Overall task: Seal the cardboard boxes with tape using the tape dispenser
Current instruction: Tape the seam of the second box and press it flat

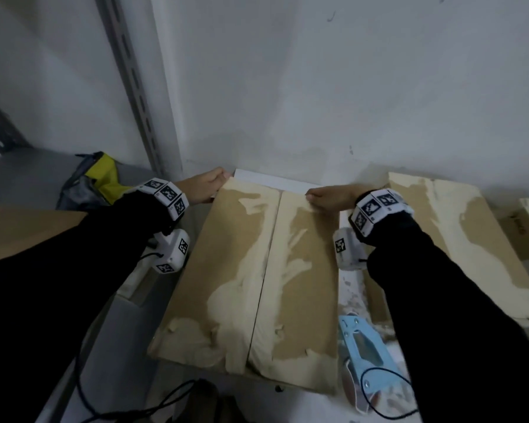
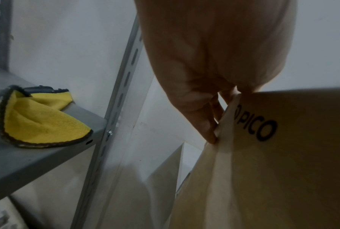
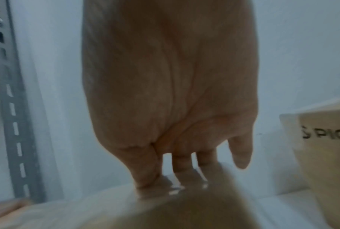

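Note:
A cardboard box [image 1: 226, 270] with torn, pale patches lies in the middle of the white table, its two top flaps closed along a centre seam. My left hand [image 1: 209, 186] grips its far left corner; in the left wrist view the fingers [image 2: 208, 124] run down the edge of the box [image 2: 283, 170] beside the printed "PICO". My right hand [image 1: 324, 196] holds the far right corner, and its fingers [image 3: 181, 162] hook over the far edge of the box [image 3: 165, 209]. The light blue tape dispenser [image 1: 364, 355] lies on the table under my right forearm, and neither hand touches it.
A second cardboard box [image 1: 458, 239] [image 3: 326, 155] lies close on the right. A yellow cloth [image 1: 104, 178] [image 2: 41, 122] sits on a grey metal shelf [image 2: 27, 162] at the left. A slotted shelf upright [image 1: 135, 87] and the white wall stand right behind the box.

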